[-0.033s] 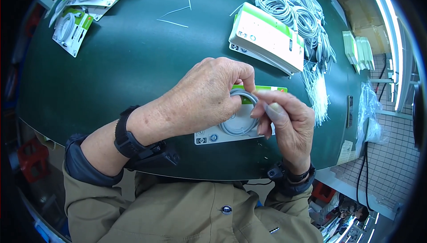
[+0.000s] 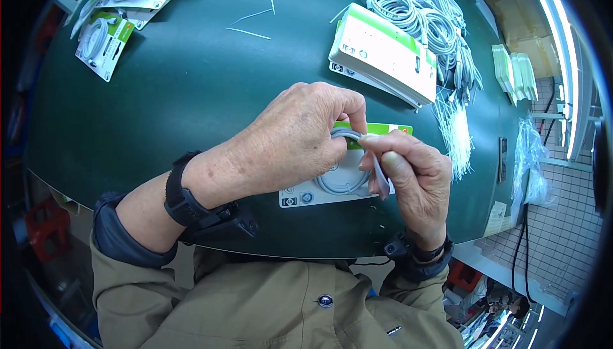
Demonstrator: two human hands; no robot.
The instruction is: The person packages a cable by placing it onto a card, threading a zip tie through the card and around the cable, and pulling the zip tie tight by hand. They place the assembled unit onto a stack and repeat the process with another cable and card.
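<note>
A coiled grey cable [image 2: 345,133] lies against a white and green backing card [image 2: 300,199] in front of me. My left hand [image 2: 297,133] is closed on the upper left of the coil and card, its thumb and index finger bent round them. Beside it, my right hand [image 2: 416,167] pinches with thumb and index finger at the coil's upper right. A pale thin tie [image 2: 381,178], smeared by motion, shows between those fingers. Both hands cover part of the coil and card.
A stack of backing cards [image 2: 383,55] sits at the far right, before a heap of coiled grey cables [image 2: 408,4]. Thin white ties [image 2: 454,138] lie beside it. Carded cables [image 2: 102,45] pile at the far left. Loose ties [image 2: 249,33] lie on the green table [image 2: 191,87].
My right fingers have turned slightly, and the pale tie now shows lower between them. My left hand, the coil and the card stay in place.
</note>
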